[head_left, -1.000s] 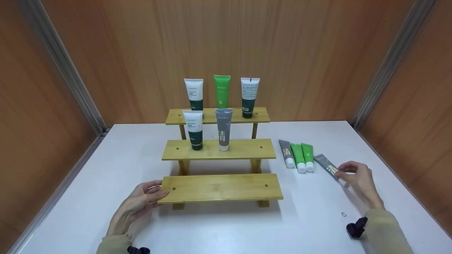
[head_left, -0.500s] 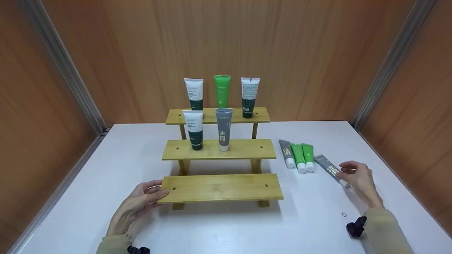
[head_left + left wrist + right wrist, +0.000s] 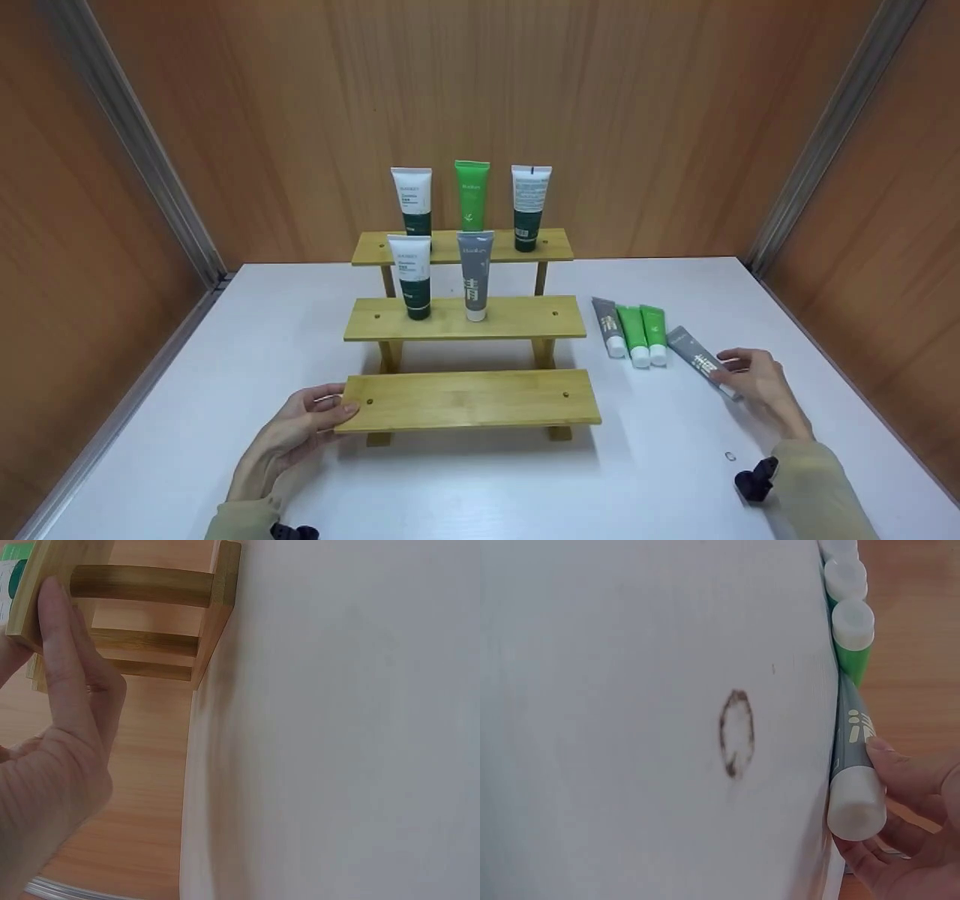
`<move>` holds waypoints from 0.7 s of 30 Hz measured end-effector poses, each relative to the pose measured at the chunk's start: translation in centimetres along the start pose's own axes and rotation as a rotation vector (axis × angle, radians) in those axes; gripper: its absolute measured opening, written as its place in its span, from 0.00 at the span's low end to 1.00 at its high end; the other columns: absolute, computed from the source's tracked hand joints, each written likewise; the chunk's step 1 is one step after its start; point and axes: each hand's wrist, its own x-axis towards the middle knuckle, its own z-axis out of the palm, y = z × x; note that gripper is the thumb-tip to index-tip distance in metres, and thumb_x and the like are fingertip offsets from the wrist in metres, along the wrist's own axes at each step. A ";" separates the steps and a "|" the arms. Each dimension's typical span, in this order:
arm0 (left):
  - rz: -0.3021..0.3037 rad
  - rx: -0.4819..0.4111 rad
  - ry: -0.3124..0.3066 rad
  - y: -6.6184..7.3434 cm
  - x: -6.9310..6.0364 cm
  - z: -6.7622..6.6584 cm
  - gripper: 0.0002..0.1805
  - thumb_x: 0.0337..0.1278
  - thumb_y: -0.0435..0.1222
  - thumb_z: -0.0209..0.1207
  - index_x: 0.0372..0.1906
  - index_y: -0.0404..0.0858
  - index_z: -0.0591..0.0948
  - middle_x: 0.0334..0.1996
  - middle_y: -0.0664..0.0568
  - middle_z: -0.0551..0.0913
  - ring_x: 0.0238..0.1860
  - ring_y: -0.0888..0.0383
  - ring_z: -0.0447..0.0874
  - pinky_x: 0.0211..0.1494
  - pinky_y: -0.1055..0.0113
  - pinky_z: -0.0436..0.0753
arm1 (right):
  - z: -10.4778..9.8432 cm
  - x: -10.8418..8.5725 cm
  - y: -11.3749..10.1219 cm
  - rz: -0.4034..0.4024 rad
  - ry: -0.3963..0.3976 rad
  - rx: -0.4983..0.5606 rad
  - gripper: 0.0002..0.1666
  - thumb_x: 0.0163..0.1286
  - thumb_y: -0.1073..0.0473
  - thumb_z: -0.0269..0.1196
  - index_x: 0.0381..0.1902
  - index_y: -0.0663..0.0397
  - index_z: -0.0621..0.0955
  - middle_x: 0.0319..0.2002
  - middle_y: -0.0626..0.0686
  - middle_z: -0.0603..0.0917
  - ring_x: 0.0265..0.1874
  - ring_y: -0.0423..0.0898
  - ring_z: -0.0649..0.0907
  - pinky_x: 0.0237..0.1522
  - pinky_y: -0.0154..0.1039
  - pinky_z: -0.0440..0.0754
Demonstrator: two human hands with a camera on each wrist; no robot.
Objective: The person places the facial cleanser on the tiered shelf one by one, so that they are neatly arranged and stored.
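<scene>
The left hand (image 3: 289,431) pinches the left end of the bottom board (image 3: 465,401) of a three-tier wooden stand; in the left wrist view the hand (image 3: 71,735) has its fingers under the board (image 3: 31,596). At the right, the right hand (image 3: 765,386) grips a grey tube (image 3: 694,352) near its white cap, the tube lying slanted on the table. Close up in the right wrist view, thumb and fingers of the hand (image 3: 922,825) are around the grey tube (image 3: 851,727). Beside it lie two green tubes (image 3: 632,330) and another grey tube (image 3: 608,322).
On the middle tier stand a white-and-dark-green tube (image 3: 412,274) and a grey tube (image 3: 475,274). The top tier holds a green tube (image 3: 472,195) between two white-and-dark-green tubes (image 3: 531,202). A small ring-shaped mark (image 3: 730,456) shows on the white table (image 3: 465,487). Wooden panels surround the table.
The right hand has shifted slightly, its fingers now further round the grey tube, which has turned a little. The left hand and the stand have stayed put.
</scene>
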 end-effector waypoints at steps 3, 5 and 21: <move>-0.004 -0.003 0.004 0.0 0.0 0.0 0.43 0.63 0.35 0.66 0.73 0.23 0.55 0.43 0.55 0.78 0.42 0.64 0.85 0.48 0.72 0.87 | 0.1 0.1 0.0 0.011 0.004 0.017 0.33 0.68 0.59 0.66 0.63 0.78 0.71 0.54 0.76 0.79 0.49 0.61 0.83 0.35 0.33 0.82; -0.001 -0.007 0.001 0.0 0.0 0.0 0.43 0.63 0.35 0.66 0.73 0.23 0.55 0.43 0.54 0.79 0.42 0.63 0.86 0.48 0.72 0.87 | 0.1 0.1 -0.1 0.023 0.009 0.015 0.33 0.68 0.60 0.65 0.63 0.77 0.72 0.54 0.76 0.79 0.49 0.60 0.82 0.36 0.32 0.81; -0.004 -0.040 -0.003 0.1 0.0 0.1 0.43 0.62 0.34 0.66 0.73 0.23 0.55 0.44 0.53 0.81 0.43 0.63 0.86 0.49 0.71 0.87 | 0.7 -0.4 -0.3 0.106 0.037 0.148 0.31 0.71 0.63 0.60 0.65 0.79 0.68 0.51 0.68 0.78 0.41 0.47 0.78 0.37 0.36 0.80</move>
